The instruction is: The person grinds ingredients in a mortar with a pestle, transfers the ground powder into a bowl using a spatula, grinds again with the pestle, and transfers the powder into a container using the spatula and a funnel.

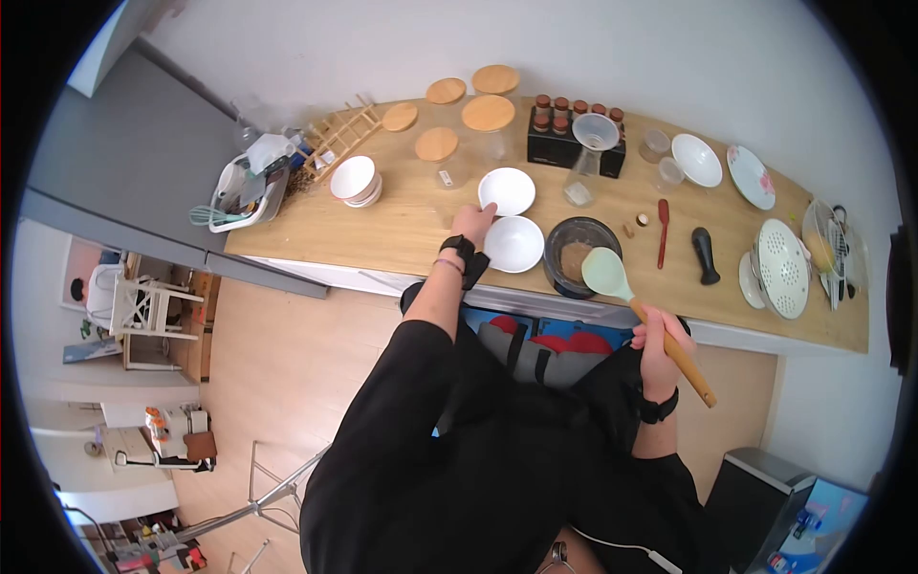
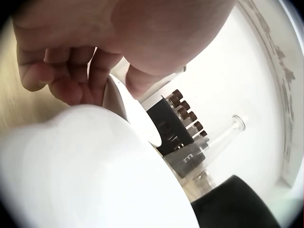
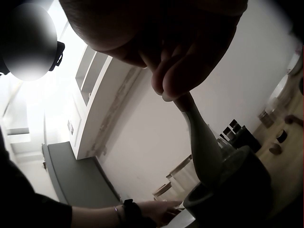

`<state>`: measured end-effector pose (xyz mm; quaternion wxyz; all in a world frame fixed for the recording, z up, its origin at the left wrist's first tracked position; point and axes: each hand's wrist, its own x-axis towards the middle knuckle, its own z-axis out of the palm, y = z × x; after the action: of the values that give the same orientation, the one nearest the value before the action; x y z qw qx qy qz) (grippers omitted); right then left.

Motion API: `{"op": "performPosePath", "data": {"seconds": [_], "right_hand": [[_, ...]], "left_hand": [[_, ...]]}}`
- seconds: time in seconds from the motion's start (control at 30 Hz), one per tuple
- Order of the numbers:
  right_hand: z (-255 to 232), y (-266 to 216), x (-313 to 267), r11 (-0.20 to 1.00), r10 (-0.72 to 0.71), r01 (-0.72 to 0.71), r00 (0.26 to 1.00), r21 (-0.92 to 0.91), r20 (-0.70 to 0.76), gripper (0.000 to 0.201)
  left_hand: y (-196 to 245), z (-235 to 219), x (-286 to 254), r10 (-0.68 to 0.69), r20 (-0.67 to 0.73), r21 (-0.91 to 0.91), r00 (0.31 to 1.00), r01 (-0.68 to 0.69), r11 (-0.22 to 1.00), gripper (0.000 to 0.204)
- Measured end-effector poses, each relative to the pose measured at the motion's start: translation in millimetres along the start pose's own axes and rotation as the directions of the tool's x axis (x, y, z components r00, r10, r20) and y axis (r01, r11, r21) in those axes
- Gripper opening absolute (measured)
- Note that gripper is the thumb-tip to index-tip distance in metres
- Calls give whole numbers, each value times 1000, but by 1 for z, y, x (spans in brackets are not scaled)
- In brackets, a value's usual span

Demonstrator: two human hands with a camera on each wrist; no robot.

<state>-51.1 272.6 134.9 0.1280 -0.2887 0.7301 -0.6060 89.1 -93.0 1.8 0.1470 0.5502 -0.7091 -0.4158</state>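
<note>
My left hand (image 1: 472,226) pinches the near-left rim of the farther white bowl (image 1: 507,192); in the left wrist view the thumb and fingers (image 2: 97,71) close on that bowl's edge (image 2: 135,111). A nearer white bowl (image 1: 514,245) sits just below it, beside the hand. My right hand (image 1: 660,349) grips the wooden handle (image 1: 686,365) of a pale green spoon (image 1: 605,273). The spoon's head is over the right part of a dark stone bowl (image 1: 583,226) that has something brown (image 1: 575,260) in it.
Stacked bowls (image 1: 355,179) and wooden-lidded jars (image 1: 437,144) stand left and behind. A glass bottle with a funnel (image 1: 596,132), a spice box (image 1: 543,147), a red spatula (image 1: 663,234), a black-handled tool (image 1: 705,255) and a colander (image 1: 781,269) lie to the right.
</note>
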Motion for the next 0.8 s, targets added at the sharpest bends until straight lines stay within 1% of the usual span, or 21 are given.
{"op": "performPosePath", "data": {"seconds": [0.03,0.07,0.1,0.13,0.17,0.2,0.23,0.27,0.33,0.4,0.43,0.47,0.53,0.6,0.63,0.7,0.77,0.8], "right_hand": [[-2,0,-1,1000,-2,2,1000,-11,-11,21],[-3,1,-3,1000,11,-11,1000,-8,-17,21],[-4,1,-4,1000,5,-6,1000,-7,-16,21],[-4,3,-5,1000,10,-10,1000,-5,-29,21],[-5,4,-6,1000,15,-16,999,-3,-42,21],[-5,5,-5,1000,18,-18,999,-6,-40,21],[-6,6,-5,1000,14,-14,999,-11,-34,21],[-6,7,-5,1000,10,-10,1000,-15,-27,21],[-4,7,-5,1000,9,-9,1000,-14,-23,21],[-3,8,-4,1000,9,-9,1000,-10,-22,21],[-2,8,-2,1000,-7,6,1000,-8,-15,21],[-1,9,-1,1000,-21,21,1000,-6,-6,21],[2,9,1,1000,-6,6,1000,5,8,21],[4,8,2,1000,3,-3,1000,15,27,22],[4,6,2,1000,-5,5,999,6,41,22],[6,6,4,1000,-19,18,998,3,56,22],[6,6,3,999,-28,29,998,-17,50,22],[7,4,2,999,-30,30,999,-14,46,22]], "left_hand": [[-6,4,10,-45,94,-126,995,57,990,45],[-13,10,18,-43,85,-129,995,54,990,45],[-21,17,27,-25,26,-157,999,29,987,43],[-16,16,23,-10,-30,-183,1000,5,983,40],[-13,15,21,-12,-29,-185,1000,6,983,40],[-10,15,18,12,-84,-133,996,-23,991,37],[-1,9,7,34,-137,-79,990,-45,996,35],[7,0,-7,26,-135,-80,990,-37,996,35],[18,-27,-35,124,-200,-195,972,-164,967,34],[7,-53,-58,157,-244,-368,957,-241,898,36],[11,-77,-78,59,-202,-415,978,-140,899,35],[0,-93,-86,-29,-220,-514,975,-90,853,31],[-8,-135,-108,-74,-273,-578,959,-102,810,27],[-41,-169,-99,-110,-362,-574,926,-128,808,26],[-53,-187,-92,-126,-366,-601,922,-131,789,27],[-75,-215,-71,-166,-409,-572,897,-111,813,27],[-96,-235,-41,-220,-447,-550,867,-72,832,27],[-98,-242,-29,-245,-459,-520,854,-35,853,27]]}}
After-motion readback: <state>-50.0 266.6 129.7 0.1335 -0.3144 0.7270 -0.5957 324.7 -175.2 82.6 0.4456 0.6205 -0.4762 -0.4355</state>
